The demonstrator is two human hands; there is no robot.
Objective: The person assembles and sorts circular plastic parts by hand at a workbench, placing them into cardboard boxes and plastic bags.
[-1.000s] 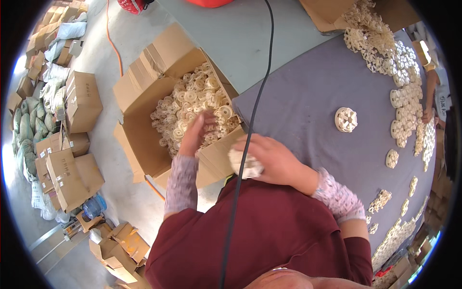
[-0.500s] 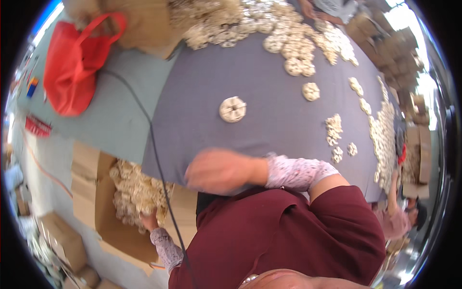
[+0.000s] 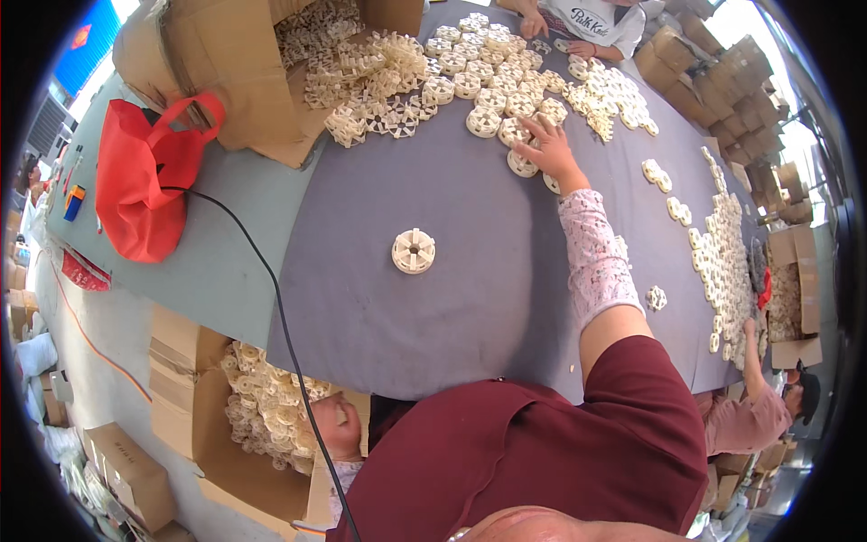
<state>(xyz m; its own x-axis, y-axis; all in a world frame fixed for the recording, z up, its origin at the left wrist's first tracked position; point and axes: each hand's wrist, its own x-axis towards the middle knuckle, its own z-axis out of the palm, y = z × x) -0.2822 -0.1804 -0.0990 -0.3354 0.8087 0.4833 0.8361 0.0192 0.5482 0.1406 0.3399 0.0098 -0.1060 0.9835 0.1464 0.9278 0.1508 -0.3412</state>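
Observation:
My right hand (image 3: 551, 152) reaches across the grey table cover, fingers spread over the near edge of a group of cream, wheel-like round parts (image 3: 485, 121). One round part (image 3: 521, 163) lies right under its fingertips; whether they grip it is hard to tell. My left hand (image 3: 338, 428) is low at the side of an open cardboard box, fingers curled, with a bit of a cream plastic piece (image 3: 341, 414) showing between them. Inside the box is a heap of cream openwork parts (image 3: 264, 406). A single spoked round part (image 3: 414, 251) lies alone on the cover.
A red bag (image 3: 144, 185) sits at left; a black cable (image 3: 262, 262) runs from it toward me. A tipped cardboard box (image 3: 230, 81) spills cream pieces at the back. Across the table a co-worker's hands (image 3: 582, 48) handle parts; another person (image 3: 736, 420) works at right.
My right hand has gone from close to my body out to the far group of round parts. My left hand has moved from the heap to the box's table side. The view has shifted.

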